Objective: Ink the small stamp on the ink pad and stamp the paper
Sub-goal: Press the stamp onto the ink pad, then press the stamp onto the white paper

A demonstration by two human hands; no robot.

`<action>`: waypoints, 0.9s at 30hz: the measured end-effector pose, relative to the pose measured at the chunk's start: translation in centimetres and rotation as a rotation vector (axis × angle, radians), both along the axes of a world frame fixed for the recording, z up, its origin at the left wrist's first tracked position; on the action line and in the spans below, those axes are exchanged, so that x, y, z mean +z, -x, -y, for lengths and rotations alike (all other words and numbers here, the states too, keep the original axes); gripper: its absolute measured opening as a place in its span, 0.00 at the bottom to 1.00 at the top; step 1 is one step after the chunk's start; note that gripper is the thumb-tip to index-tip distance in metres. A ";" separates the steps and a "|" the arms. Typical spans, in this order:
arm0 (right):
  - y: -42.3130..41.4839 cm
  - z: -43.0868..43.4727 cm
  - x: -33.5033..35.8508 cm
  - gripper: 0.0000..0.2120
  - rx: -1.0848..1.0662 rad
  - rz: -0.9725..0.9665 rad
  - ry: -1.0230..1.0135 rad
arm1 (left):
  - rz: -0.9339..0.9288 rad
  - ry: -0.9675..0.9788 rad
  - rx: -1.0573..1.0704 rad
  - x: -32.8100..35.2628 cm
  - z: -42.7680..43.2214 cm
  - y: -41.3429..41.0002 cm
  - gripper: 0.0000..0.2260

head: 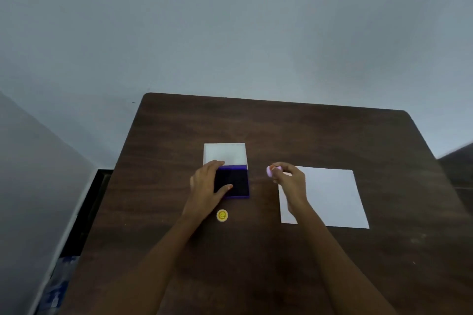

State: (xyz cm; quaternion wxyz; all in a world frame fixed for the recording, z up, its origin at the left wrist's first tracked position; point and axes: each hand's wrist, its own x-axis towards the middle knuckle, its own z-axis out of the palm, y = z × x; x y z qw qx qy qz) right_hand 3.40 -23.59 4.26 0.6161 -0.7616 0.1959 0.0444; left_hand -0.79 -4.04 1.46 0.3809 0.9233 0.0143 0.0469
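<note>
A dark wood-grain bench [320, 135] fills the lower part of the view, with a pale grey wall behind it. At the far left, beside the bench, a dark gap runs along the wall, and something blurred and bluish lies low in the near left corner; it is too unclear to identify.

Left of the bench's middle sits an open ink pad [236, 183] with a purple frame and a very dark inking surface. Its white lid [225, 154] is folded back on the far side, touching the pad's far edge. The left hand [204, 186] rests on the pad's left side, fingers [217, 164] spread and relaxed: they reach along the far left corner while the thumb lies across the dark surface, steadying rather than gripping.

Just near of the pad, apart from it, a small round yellow cap with a smiley face [222, 215] lies flat on the bench.

Right of the pad, the right hand [290, 180] is raised above the bench with its fingers [277, 168] closed around the small stamp [270, 171], a pale lilac rounded piece. The stamp is held between the ink pad and the paper, touching neither.

At the right, a white sheet of paper [332, 197] lies flat; the right wrist and forearm cross over its left edge. No mark is visible on it.
</note>
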 end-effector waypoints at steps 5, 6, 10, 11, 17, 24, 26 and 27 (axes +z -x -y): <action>-1.0 4.9 -0.3 0.09 -0.102 0.017 0.103 | -0.004 -0.100 -0.249 0.6 5.2 -1.4 0.15; -1.1 5.4 -0.4 0.09 -0.099 0.017 0.138 | -0.031 -0.120 -0.305 0.4 6.3 -1.7 0.15; -2.0 6.5 -1.2 0.10 -0.026 0.034 0.309 | -0.129 -0.219 -0.433 -0.5 9.8 -2.6 0.22; -2.3 6.5 -1.4 0.10 0.008 0.032 0.336 | -0.167 -0.220 -0.431 -0.7 10.3 -2.9 0.24; -2.8 5.9 -2.2 0.11 0.172 0.097 0.455 | -0.291 -0.321 -0.476 -1.7 11.0 -4.4 0.31; -2.5 5.0 -2.7 0.11 0.266 0.147 0.530 | -0.278 -0.393 -0.503 -2.1 10.8 -4.6 0.31; -2.4 4.7 -2.8 0.12 0.286 0.151 0.542 | -0.283 -0.402 -0.501 -2.1 10.9 -4.6 0.31; -2.4 4.6 -2.8 0.11 0.290 0.152 0.547 | -0.285 -0.404 -0.501 -2.1 10.9 -4.6 0.31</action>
